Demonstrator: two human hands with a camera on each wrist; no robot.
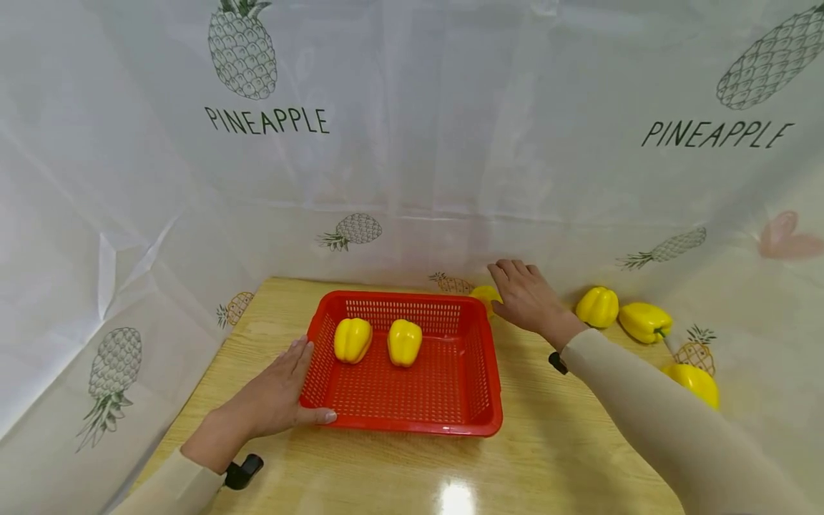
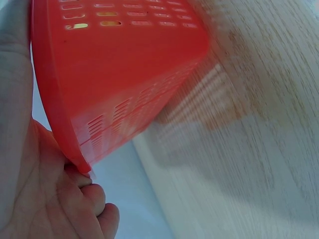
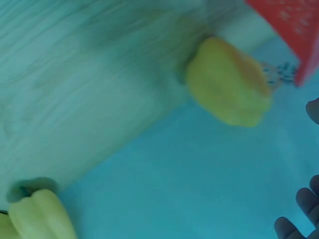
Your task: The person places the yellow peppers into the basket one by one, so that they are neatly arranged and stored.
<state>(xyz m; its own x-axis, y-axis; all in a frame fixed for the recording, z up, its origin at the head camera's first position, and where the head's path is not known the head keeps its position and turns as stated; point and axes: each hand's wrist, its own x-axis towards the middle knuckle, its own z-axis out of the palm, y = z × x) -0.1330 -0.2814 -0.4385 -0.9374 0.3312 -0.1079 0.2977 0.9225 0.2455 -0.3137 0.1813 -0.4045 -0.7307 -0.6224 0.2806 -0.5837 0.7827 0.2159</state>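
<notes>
Bracing a red basket (image 1: 412, 400), hovering over a loose pepper (image 1: 484, 295)
Head view: got the left hand (image 1: 277, 390) along the basket's left side, fingers near straight, thumb on the near rim, likely to stop any sliding on the table (image 1: 547, 429); two yellow peppers (image 1: 352, 340) inside. Got the right hand (image 1: 524, 297) past the basket's upper-right corner, fingers loose, holding nothing, likely up there to clear the wall. More peppers (image 1: 597, 307) toward the right edge. Left wrist: rim against the palm, left of frame. Right wrist: loose pepper upper right of centre, clear of the fingertips.
</notes>
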